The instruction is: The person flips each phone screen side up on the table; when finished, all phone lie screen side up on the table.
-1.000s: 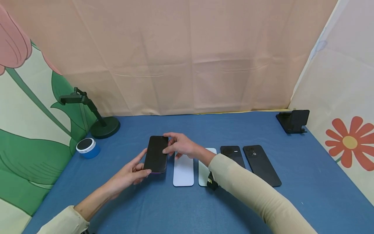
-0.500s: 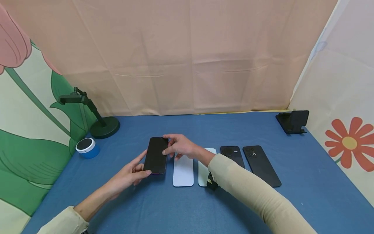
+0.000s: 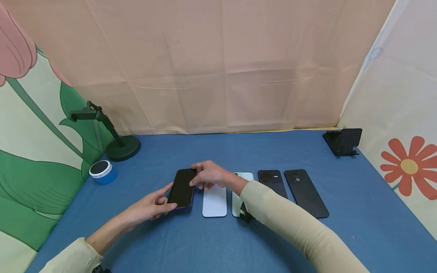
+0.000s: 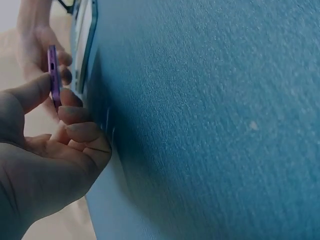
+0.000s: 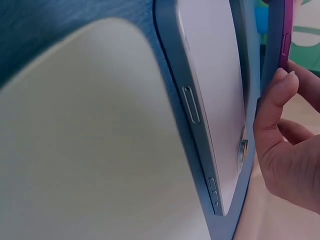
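Observation:
In the head view, a smartphone (image 3: 181, 191) with a dark screen facing up is held just over the blue table, slightly tilted. My left hand (image 3: 151, 204) pinches its lower left corner, thumb on the front edge. My right hand (image 3: 212, 175) grips its upper right side between thumb and fingers. The wrist views show the phone's edge (image 4: 53, 75) to be purple. Right beside it lies a white phone (image 3: 214, 204), face down in the right wrist view, its top part hidden by my right hand.
A pale green phone (image 3: 236, 204), partly under my right forearm, a dark phone (image 3: 273, 182) and a black phone (image 3: 306, 193) lie in a row to the right. Further off are a black stand (image 3: 123, 147), a blue-white round jar-like object (image 3: 103, 173) and a folding phone stand (image 3: 345, 142).
Both hands have brought the purple-edged phone down toward the table and slightly nearer to me. The other phones have stayed put.

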{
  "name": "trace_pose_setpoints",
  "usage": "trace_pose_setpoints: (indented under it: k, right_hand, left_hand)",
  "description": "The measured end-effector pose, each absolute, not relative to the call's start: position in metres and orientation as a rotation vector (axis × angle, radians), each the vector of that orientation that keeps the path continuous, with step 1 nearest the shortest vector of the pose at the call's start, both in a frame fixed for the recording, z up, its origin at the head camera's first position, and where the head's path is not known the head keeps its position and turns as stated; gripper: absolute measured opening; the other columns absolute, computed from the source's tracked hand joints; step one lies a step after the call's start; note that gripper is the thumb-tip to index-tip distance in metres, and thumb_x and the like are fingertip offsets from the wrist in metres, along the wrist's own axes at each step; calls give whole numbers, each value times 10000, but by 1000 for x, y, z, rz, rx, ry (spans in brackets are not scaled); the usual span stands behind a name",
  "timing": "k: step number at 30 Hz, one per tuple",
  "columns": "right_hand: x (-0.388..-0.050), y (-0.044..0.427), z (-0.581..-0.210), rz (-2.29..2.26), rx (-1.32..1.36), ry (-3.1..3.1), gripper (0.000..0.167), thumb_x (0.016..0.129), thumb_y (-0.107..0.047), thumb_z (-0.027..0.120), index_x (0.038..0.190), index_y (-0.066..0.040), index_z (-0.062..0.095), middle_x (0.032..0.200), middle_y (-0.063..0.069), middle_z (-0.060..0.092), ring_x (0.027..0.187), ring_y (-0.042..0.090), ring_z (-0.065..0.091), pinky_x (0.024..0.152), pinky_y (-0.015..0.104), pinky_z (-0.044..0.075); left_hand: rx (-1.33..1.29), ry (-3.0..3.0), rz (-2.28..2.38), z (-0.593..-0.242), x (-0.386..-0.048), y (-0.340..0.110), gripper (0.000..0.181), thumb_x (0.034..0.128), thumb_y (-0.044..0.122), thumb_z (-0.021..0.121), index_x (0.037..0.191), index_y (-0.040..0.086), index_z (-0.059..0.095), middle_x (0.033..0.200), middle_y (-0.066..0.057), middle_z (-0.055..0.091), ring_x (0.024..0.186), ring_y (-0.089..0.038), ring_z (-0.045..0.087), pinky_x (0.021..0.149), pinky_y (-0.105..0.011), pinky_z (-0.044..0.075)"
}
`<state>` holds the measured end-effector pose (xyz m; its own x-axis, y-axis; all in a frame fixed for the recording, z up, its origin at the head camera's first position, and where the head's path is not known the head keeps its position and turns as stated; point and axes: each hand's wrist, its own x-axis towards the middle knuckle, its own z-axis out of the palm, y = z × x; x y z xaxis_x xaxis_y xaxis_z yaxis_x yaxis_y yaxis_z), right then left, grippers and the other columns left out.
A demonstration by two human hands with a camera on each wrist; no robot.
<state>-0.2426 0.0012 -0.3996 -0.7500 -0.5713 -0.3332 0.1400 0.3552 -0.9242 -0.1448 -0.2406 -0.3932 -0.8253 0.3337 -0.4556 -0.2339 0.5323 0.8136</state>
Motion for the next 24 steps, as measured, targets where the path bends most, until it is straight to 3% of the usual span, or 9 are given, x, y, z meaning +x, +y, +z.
trace_pose_setpoints:
  k: [11, 24]
  right_hand:
    - [-241, -2, -402, -1363, -319, 2015, 736, 879, -100, 763, 1529, -84, 420, 763, 59, 679, 490, 144, 539, 462, 258, 453]
    - [-237, -4, -398, -1204, -393, 2197, 691, 872, -156, 780, 1496, -115, 485, 543, 58, 563, 437, 146, 517, 432, 275, 442]
  left_hand:
    - [159, 2160, 1221, -398, -150, -245, 898, 983, 393, 634, 1621, 80, 84, 722, 8, 483, 595, -139, 407, 520, -254, 315]
    - [186, 2216, 1157, -399, -150, -242, 926, 956, 379, 679, 1615, 55, 115, 685, 12, 469, 577, -138, 407, 528, -251, 327]
